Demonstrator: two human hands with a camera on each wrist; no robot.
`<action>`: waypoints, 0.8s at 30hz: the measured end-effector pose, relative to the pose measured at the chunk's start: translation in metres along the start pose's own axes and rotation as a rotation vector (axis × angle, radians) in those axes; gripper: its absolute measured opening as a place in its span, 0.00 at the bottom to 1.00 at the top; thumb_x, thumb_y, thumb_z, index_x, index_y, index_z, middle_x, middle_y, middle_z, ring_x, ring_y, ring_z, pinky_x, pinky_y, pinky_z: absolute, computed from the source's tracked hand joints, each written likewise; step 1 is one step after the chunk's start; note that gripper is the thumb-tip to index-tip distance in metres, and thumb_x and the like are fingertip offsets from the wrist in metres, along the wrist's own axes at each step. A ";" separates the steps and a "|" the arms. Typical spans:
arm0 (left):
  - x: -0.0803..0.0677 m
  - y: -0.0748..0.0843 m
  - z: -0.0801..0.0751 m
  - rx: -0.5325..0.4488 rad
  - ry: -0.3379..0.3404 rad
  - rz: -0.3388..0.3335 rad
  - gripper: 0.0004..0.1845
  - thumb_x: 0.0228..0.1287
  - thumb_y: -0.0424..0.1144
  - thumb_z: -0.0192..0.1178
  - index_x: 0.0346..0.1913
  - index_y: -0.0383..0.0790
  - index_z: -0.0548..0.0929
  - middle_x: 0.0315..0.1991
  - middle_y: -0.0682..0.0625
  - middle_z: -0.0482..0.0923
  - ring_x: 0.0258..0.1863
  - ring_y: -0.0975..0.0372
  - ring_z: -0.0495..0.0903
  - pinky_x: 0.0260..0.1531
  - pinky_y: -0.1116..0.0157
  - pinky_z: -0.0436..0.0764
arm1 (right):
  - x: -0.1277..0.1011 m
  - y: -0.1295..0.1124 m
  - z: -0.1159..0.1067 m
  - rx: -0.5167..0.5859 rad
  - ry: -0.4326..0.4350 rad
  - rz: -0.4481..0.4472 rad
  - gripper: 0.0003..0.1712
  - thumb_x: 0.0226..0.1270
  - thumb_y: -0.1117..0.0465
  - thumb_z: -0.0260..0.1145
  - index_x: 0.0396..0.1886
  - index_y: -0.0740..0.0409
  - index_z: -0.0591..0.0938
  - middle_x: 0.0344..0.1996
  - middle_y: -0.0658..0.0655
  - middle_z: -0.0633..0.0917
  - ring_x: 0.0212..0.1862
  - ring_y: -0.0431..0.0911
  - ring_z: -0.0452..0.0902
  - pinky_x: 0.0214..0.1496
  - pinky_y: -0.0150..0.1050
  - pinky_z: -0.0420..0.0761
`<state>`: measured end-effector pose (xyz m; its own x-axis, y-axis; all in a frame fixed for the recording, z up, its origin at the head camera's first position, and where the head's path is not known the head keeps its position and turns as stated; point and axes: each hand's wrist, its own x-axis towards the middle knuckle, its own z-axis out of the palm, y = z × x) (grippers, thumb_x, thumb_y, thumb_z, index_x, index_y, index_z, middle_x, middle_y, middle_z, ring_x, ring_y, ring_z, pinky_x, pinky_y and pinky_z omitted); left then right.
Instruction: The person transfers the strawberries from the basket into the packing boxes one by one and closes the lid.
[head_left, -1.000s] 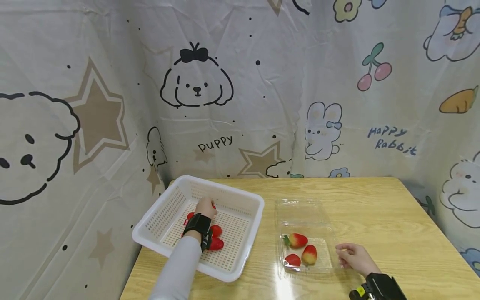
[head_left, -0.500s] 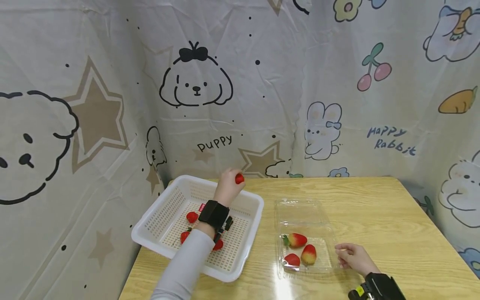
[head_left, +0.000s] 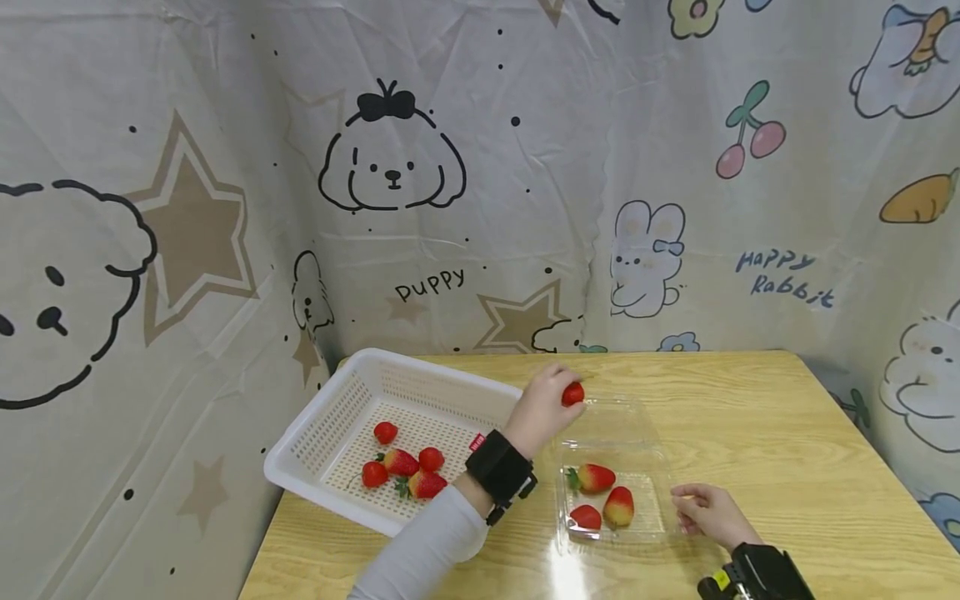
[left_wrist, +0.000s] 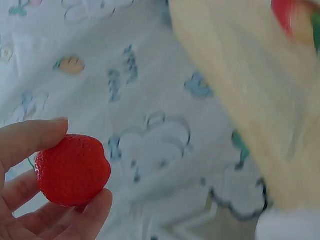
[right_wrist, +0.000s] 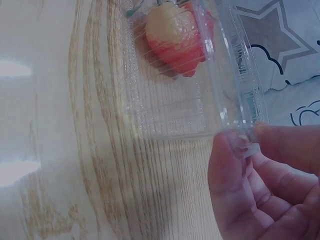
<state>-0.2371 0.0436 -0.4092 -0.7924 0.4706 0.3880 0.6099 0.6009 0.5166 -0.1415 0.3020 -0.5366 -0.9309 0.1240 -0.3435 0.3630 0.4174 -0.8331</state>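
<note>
9 strawberries — 5 in the basket (head_left: 322, 433), 3 in the clamshell (head_left: 652, 533), 1 in the left hand (head_left: 542, 410). 1 basket, 1 clamshell, 1 table (head_left: 750, 400) — 2 hands.

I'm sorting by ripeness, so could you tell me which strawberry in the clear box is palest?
The strawberry at the front right of the clear box: it is partly yellowish, while its two neighbours look redder.

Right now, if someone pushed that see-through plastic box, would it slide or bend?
The clear plastic box looks thin and light, so it would probably slide on the glossy table. That may be why the right hand pinches its edge. Its walls would likely flex; only three strawberries weigh it down.
</note>
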 end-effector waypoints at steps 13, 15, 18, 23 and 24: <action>-0.042 0.032 0.088 0.128 -0.264 0.062 0.16 0.51 0.40 0.67 0.45 0.44 0.82 0.38 0.55 0.75 0.32 0.72 0.73 0.28 0.82 0.70 | 0.000 -0.001 0.000 0.008 -0.016 -0.026 0.17 0.66 0.68 0.54 0.47 0.80 0.71 0.22 0.56 0.78 0.26 0.45 0.74 0.28 0.39 0.79; -0.048 0.030 0.099 0.176 -0.305 0.078 0.16 0.49 0.41 0.67 0.44 0.46 0.83 0.36 0.56 0.75 0.30 0.72 0.72 0.27 0.81 0.68 | 0.000 0.000 -0.001 0.011 -0.023 -0.029 0.18 0.66 0.68 0.54 0.48 0.80 0.71 0.22 0.56 0.78 0.26 0.45 0.74 0.28 0.39 0.79; -0.056 0.028 0.112 0.241 -0.349 0.101 0.15 0.47 0.42 0.67 0.42 0.47 0.83 0.34 0.57 0.75 0.30 0.72 0.72 0.27 0.81 0.68 | -0.001 0.001 -0.001 0.010 -0.019 -0.017 0.17 0.66 0.68 0.54 0.48 0.80 0.71 0.23 0.57 0.78 0.26 0.45 0.74 0.28 0.39 0.79; -0.064 0.020 0.127 0.315 -0.367 0.112 0.11 0.44 0.41 0.67 0.35 0.49 0.83 0.29 0.58 0.73 0.28 0.70 0.72 0.25 0.78 0.68 | -0.001 0.001 -0.001 0.008 -0.014 -0.014 0.17 0.66 0.68 0.55 0.48 0.80 0.71 0.23 0.56 0.78 0.26 0.44 0.74 0.28 0.39 0.79; -0.065 0.018 0.129 0.316 -0.368 0.110 0.09 0.43 0.41 0.67 0.32 0.49 0.83 0.28 0.58 0.72 0.27 0.70 0.72 0.24 0.78 0.67 | -0.001 0.000 0.000 0.011 -0.012 -0.015 0.17 0.65 0.68 0.54 0.48 0.80 0.71 0.23 0.56 0.78 0.26 0.44 0.74 0.28 0.39 0.79</action>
<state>-0.1734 0.1076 -0.5231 -0.7018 0.7049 0.1029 0.7082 0.6745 0.2086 -0.1404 0.3025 -0.5364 -0.9357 0.1072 -0.3361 0.3496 0.4090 -0.8429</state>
